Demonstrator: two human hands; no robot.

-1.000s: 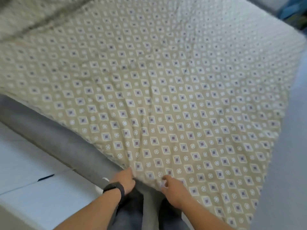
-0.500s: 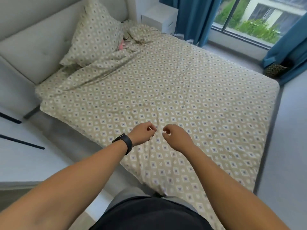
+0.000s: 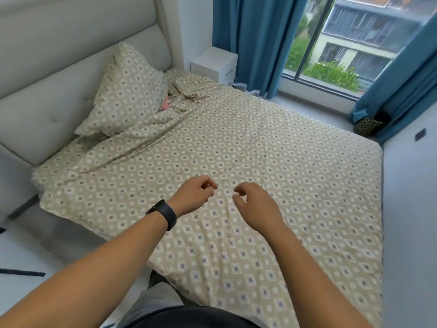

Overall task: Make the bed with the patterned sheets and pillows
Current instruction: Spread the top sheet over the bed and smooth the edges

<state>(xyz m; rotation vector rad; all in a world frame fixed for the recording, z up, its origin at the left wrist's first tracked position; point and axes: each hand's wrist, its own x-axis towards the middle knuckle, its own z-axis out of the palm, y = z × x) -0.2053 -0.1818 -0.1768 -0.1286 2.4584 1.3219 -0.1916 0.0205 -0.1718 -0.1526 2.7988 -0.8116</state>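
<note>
sheet spread, hands free above it

the patterned sheet [image 3: 248, 162] lies spread over nearly the whole bed, reaching the foot edge and the window-side edge, which suggests the spreading step is largely done. it is flat across the middle and foot, but bunches into long creases toward the head, where it rides up against the pillow [image 3: 127, 91]. that pillow leans upright on the padded headboard [image 3: 59, 67], probably propped there to stay out of the way; a second one lies flat beside it, partly under the rumpled cloth, with something pink showing between them.

both hands hang just above the sheet's middle, close together but apart. the left hand [image 3: 195, 192], with a dark watch [image 3: 165, 214] on its wrist, has fingers loosely curled and grips nothing. the right hand [image 3: 255, 202] is the same, fingers relaxed and bent, holding nothing. whether either fingertip brushes the cloth, i cannot tell.

judging by the creases, smoothing the head end and setting the pillows is what remains.

further out stand a white nightstand [image 3: 214, 65], blue curtains [image 3: 250, 43] and the window.
</note>
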